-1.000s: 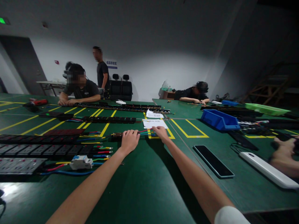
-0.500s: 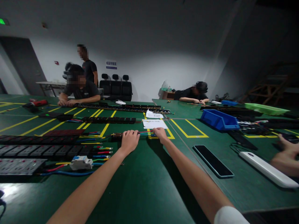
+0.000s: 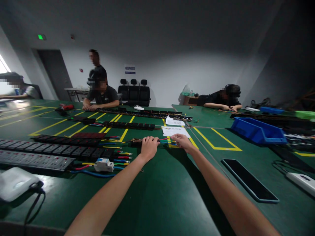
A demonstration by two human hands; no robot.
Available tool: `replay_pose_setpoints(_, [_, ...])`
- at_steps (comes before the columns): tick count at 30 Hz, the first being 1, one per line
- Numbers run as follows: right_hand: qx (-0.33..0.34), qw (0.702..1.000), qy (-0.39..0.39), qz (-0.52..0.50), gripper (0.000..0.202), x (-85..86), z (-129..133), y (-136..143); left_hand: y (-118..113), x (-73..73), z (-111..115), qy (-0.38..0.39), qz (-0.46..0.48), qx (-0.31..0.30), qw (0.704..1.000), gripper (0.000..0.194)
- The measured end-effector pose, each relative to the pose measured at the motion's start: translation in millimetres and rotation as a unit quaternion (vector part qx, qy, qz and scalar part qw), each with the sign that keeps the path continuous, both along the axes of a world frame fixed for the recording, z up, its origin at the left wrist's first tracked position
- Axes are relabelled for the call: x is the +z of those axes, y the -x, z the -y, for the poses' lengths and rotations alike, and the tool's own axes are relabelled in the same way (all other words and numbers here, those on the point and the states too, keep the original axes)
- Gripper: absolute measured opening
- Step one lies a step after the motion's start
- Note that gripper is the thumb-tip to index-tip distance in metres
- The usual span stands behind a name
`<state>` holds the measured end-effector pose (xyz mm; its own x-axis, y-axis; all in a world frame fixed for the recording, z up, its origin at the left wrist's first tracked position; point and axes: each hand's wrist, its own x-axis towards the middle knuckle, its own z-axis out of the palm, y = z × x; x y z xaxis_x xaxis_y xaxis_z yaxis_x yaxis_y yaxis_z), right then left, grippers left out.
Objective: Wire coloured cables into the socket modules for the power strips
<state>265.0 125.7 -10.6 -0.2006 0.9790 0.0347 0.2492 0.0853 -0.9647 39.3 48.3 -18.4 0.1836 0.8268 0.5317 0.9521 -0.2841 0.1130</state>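
My left hand (image 3: pixel 149 148) is closed over a dark strip with copper-coloured lines (image 3: pixel 136 142), which lies on the green table (image 3: pixel 147 196). Its far details are covered by my fingers. Red, blue and green wires (image 3: pixel 165 140) run out to the right from under that hand. At their ends, my right hand (image 3: pixel 184 143) is closed in a pinch on the wires; the tips are too small to make out. Just behind the wires lies a printed white paper (image 3: pixel 176 131). To the left, coloured leads with ring terminals (image 3: pixel 126 158) come out of black socket strips (image 3: pixel 71 150).
A white circuit breaker (image 3: pixel 104 165) sits on wires at front left. A phone (image 3: pixel 249 180) and a white device (image 3: pixel 302 183) lie on the right, before a blue bin (image 3: pixel 257 131). Co-workers (image 3: pixel 102 95) sit across the table. A white box with a cord (image 3: pixel 18 183) is near left.
My view has turned left, so everything sits further right in the picture. Both hands keep their places on the strip and wires; the right hand's fingers have shifted slightly.
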Motion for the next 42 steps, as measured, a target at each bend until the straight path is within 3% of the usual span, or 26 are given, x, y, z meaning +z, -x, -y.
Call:
replay_pose_setpoints(6, [0.009,0.996,-0.084,0.041,0.049,2.6,0,-2,-1,-0.1,2,-0.006,-0.001,0.000,1.000,0.029])
replay_pose_setpoints(10, [0.009,0.990,-0.121,0.068,0.045,3.9,-1,-1,-1,0.2,3,-0.009,-0.005,0.001,1.000,0.031])
replay_pose_setpoints(15, [-0.002,0.992,-0.060,0.112,0.046,10.1,-2,-11,-1,0.5,4,-0.011,-0.007,0.007,1.000,0.033])
replay_pose_setpoints(19, [0.061,0.985,0.014,0.158,0.046,15.6,-3,-24,-1,2.0,5,-0.010,-0.006,0.007,1.000,0.034])
replay_pose_setpoints(22, [0.073,0.985,0.003,0.159,0.048,17.3,-4,-26,0,3.0,5,-0.006,-0.004,0.008,1.000,0.035])
replay_pose_setpoints(27, [0.037,0.987,-0.076,0.140,0.048,19.4,-6,-16,0,3.5,4,-0.003,-0.010,0.011,1.000,0.035])
replay_pose_setpoints(31, [-0.045,0.971,-0.144,0.184,0.042,19.1,-8,-4,0,3.6,5,-0.007,-0.018,0.021,1.000,0.035])
replay_pose_setpoints(38, [-0.113,0.949,-0.105,0.273,0.023,8.3,-7,12,0,4.5,5,-0.008,-0.022,0.023,0.999,0.036])
replay_pose_setpoints(42, [-0.109,0.943,-0.103,0.296,0.031,9.2,-9,5,0,4.7,5,-0.013,-0.016,0.018,1.000,0.035])
